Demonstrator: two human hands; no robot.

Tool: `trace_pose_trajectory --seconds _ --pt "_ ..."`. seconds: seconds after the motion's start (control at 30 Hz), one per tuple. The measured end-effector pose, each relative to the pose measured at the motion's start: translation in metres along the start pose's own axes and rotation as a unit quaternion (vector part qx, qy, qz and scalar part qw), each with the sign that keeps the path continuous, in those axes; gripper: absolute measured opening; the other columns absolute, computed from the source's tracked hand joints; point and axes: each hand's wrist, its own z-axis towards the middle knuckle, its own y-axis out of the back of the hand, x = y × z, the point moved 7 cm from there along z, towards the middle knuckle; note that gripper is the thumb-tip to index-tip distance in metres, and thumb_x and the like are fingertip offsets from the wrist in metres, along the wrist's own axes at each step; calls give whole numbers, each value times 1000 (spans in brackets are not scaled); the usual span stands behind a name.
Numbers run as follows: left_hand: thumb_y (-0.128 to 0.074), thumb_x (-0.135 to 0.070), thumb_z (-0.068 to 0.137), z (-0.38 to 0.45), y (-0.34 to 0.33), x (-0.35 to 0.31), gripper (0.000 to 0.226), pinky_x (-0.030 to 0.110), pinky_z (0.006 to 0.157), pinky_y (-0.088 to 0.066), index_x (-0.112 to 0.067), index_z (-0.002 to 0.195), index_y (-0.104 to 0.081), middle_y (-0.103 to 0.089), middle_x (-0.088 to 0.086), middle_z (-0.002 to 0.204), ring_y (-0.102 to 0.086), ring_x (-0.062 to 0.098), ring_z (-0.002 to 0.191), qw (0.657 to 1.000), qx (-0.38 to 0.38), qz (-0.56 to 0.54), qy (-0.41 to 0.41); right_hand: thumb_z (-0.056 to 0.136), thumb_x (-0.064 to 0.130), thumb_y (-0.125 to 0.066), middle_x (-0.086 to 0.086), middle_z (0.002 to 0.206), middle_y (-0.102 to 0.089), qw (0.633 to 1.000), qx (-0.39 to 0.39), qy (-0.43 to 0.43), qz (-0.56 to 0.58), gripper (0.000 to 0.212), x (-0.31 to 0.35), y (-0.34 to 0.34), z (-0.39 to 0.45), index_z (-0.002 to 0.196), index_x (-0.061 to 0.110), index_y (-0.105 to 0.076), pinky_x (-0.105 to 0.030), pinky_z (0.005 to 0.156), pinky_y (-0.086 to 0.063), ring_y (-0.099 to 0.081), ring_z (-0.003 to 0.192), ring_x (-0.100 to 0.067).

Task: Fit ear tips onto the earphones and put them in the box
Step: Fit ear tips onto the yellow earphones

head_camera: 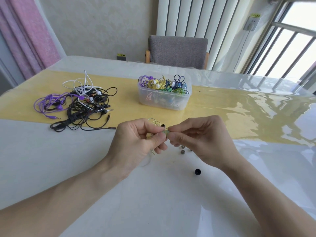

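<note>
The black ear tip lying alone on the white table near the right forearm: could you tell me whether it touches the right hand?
Apart. In the head view the black ear tip lies alone on the white table, bare surface showing between it and the right hand.

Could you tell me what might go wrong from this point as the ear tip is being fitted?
1. Both the left hand and right hand pinch the small green earbud; the tip could slip and drop.
2. Loose ear tips and a black tip lie right under the right forearm and could be knocked away.
3. The plastic box is already heaped; added cables may spill.
</note>
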Motion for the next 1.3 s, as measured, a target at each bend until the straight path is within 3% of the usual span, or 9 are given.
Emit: trace_pose_trajectory --seconds 0.17,0.33,0.43,0.53,0.67,0.73,0.87,1.03,1.3 --pt "-70 12 79 -5 4 -11 19 23 52 -51 -7 75 -69 -68 2 61 -67 15 54 982 -39 136 -126 64 23 -83 -15 69 -74 988 12 -109 110 17 -17 -9 -2 76 10 -80 -36 64 -52 -70 60 -24" --pt "-62 18 74 -16 -1 -31 21 18 57 -50 -2 75 -69 -64 4 69 -65 6 61 911 -58 277 -298 67 11 -73 -9 64 -65 931 34 -210 298 22 -25 -33 -9 84 -3 -77 -20 58 -54 -60 57 -15" --pt "-59 13 73 -17 -3 -36 16 25 57 -53 0 73 -68 -63 5 68 -63 7 63 883 -69 309 -346 73 12 -68 -2 63 -64 899 49 -246 358 29 -27 -42 -12 97 -5 -72 -15 58 -53 -59 55 -8" --pt "-64 6 75 -12 2 -32 14 30 58 -56 -6 76 -70 -68 0 69 -67 9 63 911 -83 260 -309 72 13 -71 -5 66 -69 907 25 -233 350 28 -25 -39 -11 95 -3 -72 -16 57 -54 -65 58 -8" --pt "-75 1 80 -4 8 -25 13 30 56 -56 -10 81 -68 -73 3 72 -68 15 57 967 -84 123 -207 66 19 -81 -14 74 -76 978 -47 -107 173 28 -10 -14 -1 86 2 -71 -35 62 -61 -74 67 -22" --pt "-73 3 81 -2 5 -23 15 33 56 -57 -11 84 -68 -73 6 74 -68 20 58 974 -65 99 -194 67 18 -83 -12 74 -76 990 -64 -57 113 27 -3 -5 1 87 4 -70 -39 65 -62 -75 68 -26" --pt "-71 3 83 -2 3 -21 16 35 58 -57 -12 87 -68 -73 6 76 -69 21 60 979 -46 90 -178 75 8 -84 -5 75 -77 997 -46 -25 61 22 2 -3 1 93 11 -72 -32 66 -60 -74 68 -25" --pt "-70 1 84 -2 3 -21 15 36 59 -58 -12 90 -69 -73 6 77 -70 23 64 982 -42 80 -167 81 10 -81 -2 79 -78 999 -38 -9 12 19 3 -1 1 99 15 -74 -53 69 -61 -74 72 -29" --pt "-72 0 82 -4 2 -20 15 34 60 -58 -12 90 -69 -72 7 74 -70 21 64 982 -37 81 -167 78 8 -80 -8 72 -76 997 -60 5 42 6 4 6 3 83 11 -78 -27 64 -57 -72 63 -22"
